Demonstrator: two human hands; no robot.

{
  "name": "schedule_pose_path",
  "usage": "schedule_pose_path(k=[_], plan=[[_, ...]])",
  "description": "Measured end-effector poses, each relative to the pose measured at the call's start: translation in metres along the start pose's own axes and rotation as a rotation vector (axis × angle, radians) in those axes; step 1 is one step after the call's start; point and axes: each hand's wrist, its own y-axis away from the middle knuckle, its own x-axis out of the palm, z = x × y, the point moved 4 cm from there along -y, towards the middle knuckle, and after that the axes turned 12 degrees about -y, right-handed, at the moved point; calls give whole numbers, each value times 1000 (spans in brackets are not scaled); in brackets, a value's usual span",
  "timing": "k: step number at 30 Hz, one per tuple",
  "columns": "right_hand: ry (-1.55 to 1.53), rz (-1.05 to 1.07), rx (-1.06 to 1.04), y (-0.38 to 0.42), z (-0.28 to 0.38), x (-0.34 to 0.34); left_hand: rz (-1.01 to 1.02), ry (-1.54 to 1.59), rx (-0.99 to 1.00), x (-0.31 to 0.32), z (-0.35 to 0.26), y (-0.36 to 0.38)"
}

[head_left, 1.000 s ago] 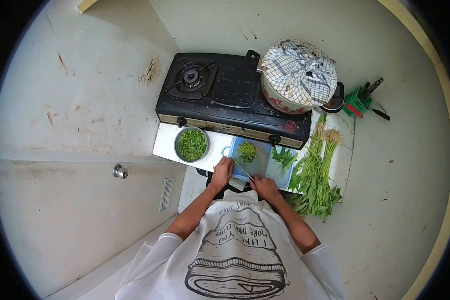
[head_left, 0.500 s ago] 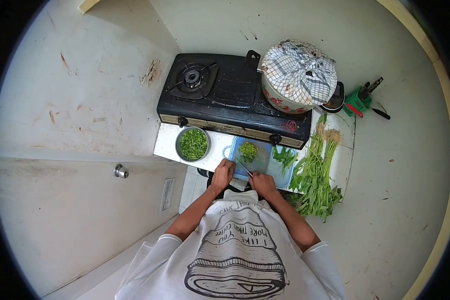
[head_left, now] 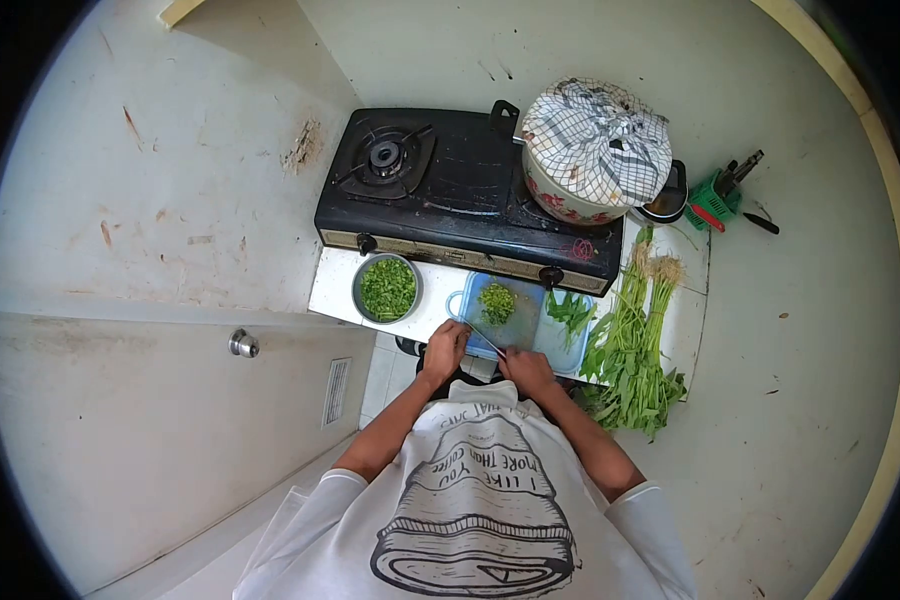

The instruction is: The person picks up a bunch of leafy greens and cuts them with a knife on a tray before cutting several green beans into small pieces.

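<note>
A blue cutting board (head_left: 522, 334) lies at the counter's front edge, with a small heap of chopped greens (head_left: 496, 302) on its left part and loose leaves (head_left: 570, 312) on its right. My right hand (head_left: 530, 370) is closed on a knife (head_left: 487, 341), whose blade points up and left toward my other hand. At the board's lower left corner, my left hand (head_left: 447, 348) has its fingers curled together by the blade tip; what they hold, if anything, is hidden. Left of the board stands a round bowl (head_left: 356, 291) of chopped greens.
Behind the board is a black two-burner stove (head_left: 460, 180) carrying a cloth-covered pot (head_left: 565, 205). Long leafy stalks (head_left: 630, 350) lie at the right, partly over the counter edge. A green basket (head_left: 712, 196) with knives hangs at the right wall. A door (head_left: 170, 420) is at the left.
The knife blade has shifted slightly near my left hand. Both hands stay in nearly the same place, and the heap on the board looks unchanged.
</note>
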Motion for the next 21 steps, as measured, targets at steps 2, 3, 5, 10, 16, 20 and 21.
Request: schedule_pose_path(k=[2,3,5,10,16,20,21], plan=[[-24,-22,15,-4,0,-2,8,-16,-14,-6,-4,-2],[-34,-26,28,-4,-1,-4,14,-6,-17,-7,-5,-3],[-33,-30,27,-4,-1,-8,26,14,-24,-9,-5,-4],[-35,21,-24,9,-1,-6,70,7,-47,-4,2,-3],[17,60,-35,12,3,-3,44,34,20,-3,4,-1],[-16,17,-48,-3,4,4,38,43,40,-2,2,5],[-22,27,-34,-7,6,2,33,42,47,-1,4,7]])
